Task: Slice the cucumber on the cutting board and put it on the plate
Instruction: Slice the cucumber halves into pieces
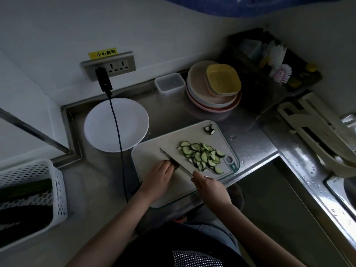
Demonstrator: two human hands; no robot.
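- On the cutting board (pixel 154 151) at the counter's front edge, the left hand (pixel 159 180) pins the last cucumber stub (pixel 175 167) while the right hand (pixel 209 186) grips the knife (pixel 174 162).
- Slices (pixel 203 156) heap toward the board's right edge; slicing looks nearly finished.
- Next likely: final cuts, then transfer to the bare white plate (pixel 100 128) just beyond the board's far-left corner.

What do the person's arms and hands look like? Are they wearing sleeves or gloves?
Both arms are bare right up to the bottom edge of the picture, with no sleeves showing. The left hand and the right hand wear no gloves, and no watch or bracelet shows on either wrist. The kitchen is dim, so small things like rings cannot be made out.
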